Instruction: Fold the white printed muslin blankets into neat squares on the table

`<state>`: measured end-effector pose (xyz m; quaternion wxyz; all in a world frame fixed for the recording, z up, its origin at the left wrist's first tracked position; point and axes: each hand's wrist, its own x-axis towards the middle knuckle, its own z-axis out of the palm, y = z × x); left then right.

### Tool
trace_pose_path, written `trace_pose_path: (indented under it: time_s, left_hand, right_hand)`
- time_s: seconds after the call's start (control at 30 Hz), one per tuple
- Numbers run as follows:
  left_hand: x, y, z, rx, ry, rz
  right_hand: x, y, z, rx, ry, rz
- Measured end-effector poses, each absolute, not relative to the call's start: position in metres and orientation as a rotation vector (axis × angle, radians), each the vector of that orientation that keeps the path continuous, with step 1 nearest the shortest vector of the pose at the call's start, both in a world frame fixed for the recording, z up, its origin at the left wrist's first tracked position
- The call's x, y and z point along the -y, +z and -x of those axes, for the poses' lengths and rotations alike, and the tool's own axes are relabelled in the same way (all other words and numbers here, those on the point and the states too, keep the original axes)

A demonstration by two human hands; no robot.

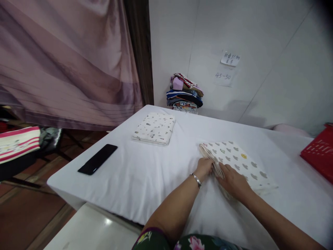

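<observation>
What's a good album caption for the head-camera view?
Left hand and right hand hold a patterned cloth by its layered edge; a folded cloth lies farther left.

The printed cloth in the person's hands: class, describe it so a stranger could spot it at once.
On the white-covered table, look left of the red basket. The left hand and right hand grip the printed cloth by its layered edge. Large grey mouse-head shapes set it apart from the folded cloth farther left, which bears small scattered motifs.
</observation>
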<state>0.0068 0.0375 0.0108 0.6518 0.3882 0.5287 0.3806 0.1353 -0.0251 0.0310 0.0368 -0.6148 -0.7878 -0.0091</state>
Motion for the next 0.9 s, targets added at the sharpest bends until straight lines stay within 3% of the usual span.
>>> trace_pose_path:
  time_s: [0.3, 0.53, 0.73, 0.9]
  left_hand:
    - [-0.074, 0.011, 0.013, -1.443, 1.033, -1.105]
    - [-0.089, 0.014, 0.015, -1.783, 0.906, -1.495]
    - [-0.105, 0.011, 0.018, -1.787, 0.775, -1.736]
    - [-0.112, 0.005, 0.028, -1.638, 0.867, -1.654]
  right_hand:
    - [0.019, 0.024, -0.142, 2.470, -0.021, 1.823]
    - [0.019, 0.031, -0.142, 2.430, 0.159, 1.796]
    - [0.019, 0.029, -0.141, 2.431, 0.202, 1.758]
    - [0.019, 0.030, -0.143, 2.409, 0.276, 1.750]
